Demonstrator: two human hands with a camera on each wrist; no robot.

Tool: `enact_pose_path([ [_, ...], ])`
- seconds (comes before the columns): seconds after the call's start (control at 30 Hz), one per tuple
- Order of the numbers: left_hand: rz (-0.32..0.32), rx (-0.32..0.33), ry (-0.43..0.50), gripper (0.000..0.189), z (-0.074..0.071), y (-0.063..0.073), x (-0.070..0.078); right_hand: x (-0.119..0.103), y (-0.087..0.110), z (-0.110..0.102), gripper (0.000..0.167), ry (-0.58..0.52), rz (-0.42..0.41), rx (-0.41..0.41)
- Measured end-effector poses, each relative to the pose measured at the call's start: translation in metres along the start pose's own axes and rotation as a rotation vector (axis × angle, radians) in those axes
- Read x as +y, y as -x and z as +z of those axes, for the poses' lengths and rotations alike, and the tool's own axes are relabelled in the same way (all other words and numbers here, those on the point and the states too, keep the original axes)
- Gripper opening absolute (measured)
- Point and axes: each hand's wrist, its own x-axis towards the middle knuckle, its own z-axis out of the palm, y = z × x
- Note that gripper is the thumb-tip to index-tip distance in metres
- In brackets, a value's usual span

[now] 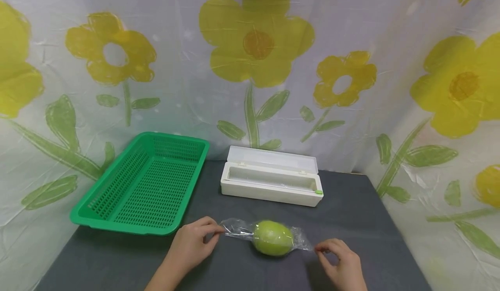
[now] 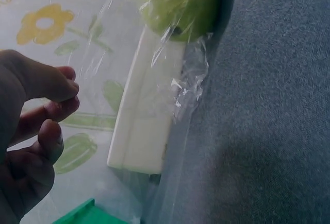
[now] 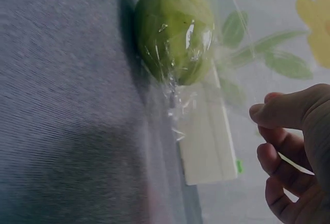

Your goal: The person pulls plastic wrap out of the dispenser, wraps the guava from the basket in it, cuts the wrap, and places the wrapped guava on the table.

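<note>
A rounded green fruit (image 1: 272,238) sits on the dark tabletop, wrapped in clear cling film (image 1: 239,227) whose loose ends stick out on both sides. My left hand (image 1: 194,242) pinches the left end of the film between thumb and forefinger. On the other side, my right hand (image 1: 340,260) pinches the right end the same way. Both wrist views show the thin film running from the fingertips toward the fruit (image 3: 174,32); its edges there are hard to make out. Neither hand touches the fruit itself.
Behind the fruit stands a white cling film dispenser box (image 1: 269,192) with its lid (image 1: 272,158) raised and a green slider at the right end. A green perforated basket (image 1: 150,195) lies at the back left. A flower-printed curtain (image 1: 175,108) hangs around the table (image 1: 351,221).
</note>
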Motion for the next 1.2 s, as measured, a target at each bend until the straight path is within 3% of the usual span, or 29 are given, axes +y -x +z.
enact_pose_path([
  [0.07,-0.001,-0.044,0.02,0.032,-0.001,0.002,-0.003,0.002,0.005,0.002,0.046,-0.018,-0.023,0.001],
  [0.13,-0.008,-0.098,0.039,0.031,-0.002,0.005,-0.005,0.005,0.009,0.005,0.023,-0.047,-0.058,0.0],
  [0.2,-0.016,-0.166,0.061,0.03,-0.003,0.007,-0.006,0.006,0.013,0.008,0.024,-0.061,-0.054,-0.014],
  [0.3,0.001,-0.231,0.076,0.032,-0.004,0.01,-0.006,0.005,0.018,0.011,0.032,-0.08,-0.02,-0.043],
  [0.37,0.013,-0.278,0.095,0.033,-0.004,0.011,-0.007,0.004,0.021,0.012,0.057,-0.085,-0.006,-0.063],
  [0.53,-0.013,-0.423,0.119,0.029,-0.004,0.01,-0.011,0.011,0.023,0.015,0.058,-0.118,-0.111,-0.103],
  [0.63,-0.041,-0.496,0.092,0.028,0.0,0.009,-0.014,0.015,0.023,0.015,0.051,-0.122,-0.092,-0.21],
  [0.77,-0.07,-0.558,0.076,0.027,0.01,0.009,-0.016,0.016,0.021,0.015,0.038,-0.136,0.064,-0.449],
  [0.87,-0.101,-0.592,0.079,0.026,0.017,0.01,-0.017,0.017,0.02,0.018,0.034,-0.121,0.104,-0.528],
  [1.03,-0.116,-0.6,0.018,0.026,0.028,0.011,-0.018,0.018,0.016,0.03,0.034,-0.078,-0.026,-0.429],
  [1.2,-0.142,-0.623,0.015,0.027,0.041,0.01,-0.017,0.019,0.009,0.039,0.031,-0.059,-0.039,-0.426],
])
